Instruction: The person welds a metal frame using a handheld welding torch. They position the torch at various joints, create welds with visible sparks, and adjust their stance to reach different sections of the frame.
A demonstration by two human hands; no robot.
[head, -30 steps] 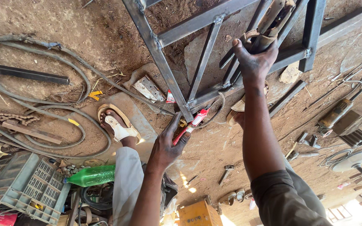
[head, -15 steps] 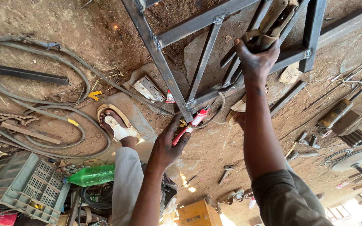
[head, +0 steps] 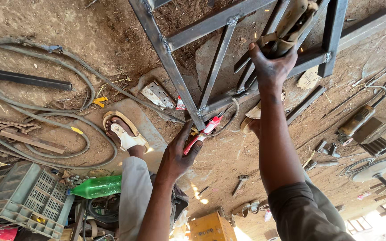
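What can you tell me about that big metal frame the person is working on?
The grey welded steel frame is built of square tubes: long outer rails joined by slanted and straight crossbars, with rough weld beads at the joints. It looks bare and dusty, its top cut off by the picture. It stands over dirt ground. The left hand holds a red-handled electrode holder at a lower corner joint; the right hand grips a tan wrapped tool against its bars.

A red electrode holder (head: 200,136) with a thin rod lies slanted against the lower bar of a grey steel frame (head: 175,67) on the dirt floor. A worn, tan tool handle (head: 287,27), perhaps a hammer's, stands above the frame's right part.
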